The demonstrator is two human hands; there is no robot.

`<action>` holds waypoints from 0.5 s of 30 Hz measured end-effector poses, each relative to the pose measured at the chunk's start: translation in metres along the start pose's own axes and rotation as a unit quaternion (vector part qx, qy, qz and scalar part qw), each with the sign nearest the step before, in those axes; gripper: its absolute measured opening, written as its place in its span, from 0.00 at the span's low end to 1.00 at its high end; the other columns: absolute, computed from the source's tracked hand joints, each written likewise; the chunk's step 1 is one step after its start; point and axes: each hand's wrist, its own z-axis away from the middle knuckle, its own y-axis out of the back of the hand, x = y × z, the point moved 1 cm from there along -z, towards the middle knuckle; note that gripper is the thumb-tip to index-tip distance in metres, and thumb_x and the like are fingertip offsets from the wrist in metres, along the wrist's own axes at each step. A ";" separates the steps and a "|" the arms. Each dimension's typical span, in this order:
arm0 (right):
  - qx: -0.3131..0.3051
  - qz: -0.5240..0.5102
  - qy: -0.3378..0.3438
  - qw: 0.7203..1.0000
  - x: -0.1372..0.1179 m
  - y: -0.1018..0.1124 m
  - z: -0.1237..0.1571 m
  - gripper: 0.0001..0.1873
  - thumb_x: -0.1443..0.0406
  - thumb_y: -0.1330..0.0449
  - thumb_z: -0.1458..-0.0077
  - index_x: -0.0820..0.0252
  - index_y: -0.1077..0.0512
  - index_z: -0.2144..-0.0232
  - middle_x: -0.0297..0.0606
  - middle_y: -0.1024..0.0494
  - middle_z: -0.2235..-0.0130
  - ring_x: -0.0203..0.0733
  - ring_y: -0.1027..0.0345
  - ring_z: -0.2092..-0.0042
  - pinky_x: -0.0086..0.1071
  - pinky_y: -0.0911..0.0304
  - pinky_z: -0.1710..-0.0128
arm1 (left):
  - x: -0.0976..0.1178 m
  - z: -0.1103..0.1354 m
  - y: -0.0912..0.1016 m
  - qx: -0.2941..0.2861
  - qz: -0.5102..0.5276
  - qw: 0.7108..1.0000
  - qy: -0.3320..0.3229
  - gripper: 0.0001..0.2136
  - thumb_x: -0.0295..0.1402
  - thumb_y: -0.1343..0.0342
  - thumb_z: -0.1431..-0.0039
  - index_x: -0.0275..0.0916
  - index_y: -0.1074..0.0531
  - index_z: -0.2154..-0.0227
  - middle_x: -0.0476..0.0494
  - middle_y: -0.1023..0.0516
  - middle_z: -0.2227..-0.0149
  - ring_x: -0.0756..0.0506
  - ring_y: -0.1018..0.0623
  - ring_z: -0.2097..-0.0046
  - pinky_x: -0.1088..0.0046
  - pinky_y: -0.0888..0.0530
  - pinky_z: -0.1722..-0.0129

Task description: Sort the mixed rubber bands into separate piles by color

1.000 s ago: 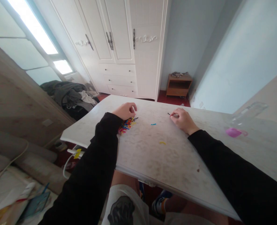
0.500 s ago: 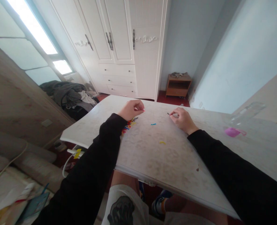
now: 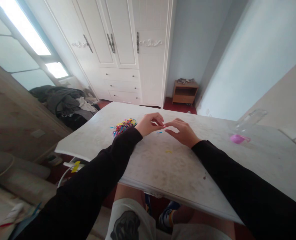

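Observation:
My left hand [image 3: 151,124] is over the table, thumb and fingertips pinched on a small pinkish-red strip [image 3: 164,126], too small to name more exactly. Just to its right is my right hand [image 3: 181,130], thumb and index finger apart, their tips close to that strip; whether they touch it I cannot tell. Left of my left wrist lies a pile of small multicoloured strips [image 3: 124,126], partly behind the sleeve. A blue strip [image 3: 159,132] lies just below the hands, and a yellow strip [image 3: 168,152] is nearer the table's front edge.
The pale table [image 3: 148,166] spans the view. On its right are a pink balloon-like object [image 3: 237,139] and a clear bottle [image 3: 251,119] on its side. A dark speck [image 3: 204,178] is near the right forearm. Beyond stand a white wardrobe [image 3: 151,73] and a small wooden cabinet [image 3: 185,91].
My hands have come together, the right moving left and its fingers parting. The dark piece at its fingertips is no longer visible. More of the pile shows beside my left sleeve.

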 end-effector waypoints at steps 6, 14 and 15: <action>0.005 -0.006 -0.023 1.000 -0.007 0.000 0.000 0.08 0.63 0.40 0.35 0.54 0.22 0.66 0.38 0.19 0.65 0.44 0.26 0.62 0.39 0.30 0.59 | -0.005 0.000 -0.010 -0.025 0.014 1.000 0.003 0.16 0.37 0.28 0.51 0.36 0.28 0.66 0.45 0.21 0.69 0.47 0.18 0.64 0.72 0.21 0.63; 0.045 -0.041 -0.148 0.987 0.015 0.037 0.010 0.09 0.60 0.36 0.43 0.58 0.25 0.73 0.36 0.21 0.72 0.41 0.29 0.69 0.35 0.33 0.65 | -0.005 0.000 -0.007 0.005 -0.013 1.000 0.005 0.17 0.33 0.29 0.51 0.38 0.28 0.59 0.45 0.25 0.62 0.52 0.22 0.66 0.77 0.24 0.68; 0.032 -0.046 -0.168 0.984 0.023 0.043 0.014 0.08 0.60 0.35 0.45 0.58 0.25 0.73 0.36 0.21 0.72 0.41 0.29 0.69 0.36 0.33 0.65 | -0.005 0.000 -0.006 0.008 -0.017 1.000 0.002 0.16 0.32 0.30 0.50 0.37 0.27 0.60 0.46 0.26 0.62 0.52 0.23 0.66 0.78 0.24 0.68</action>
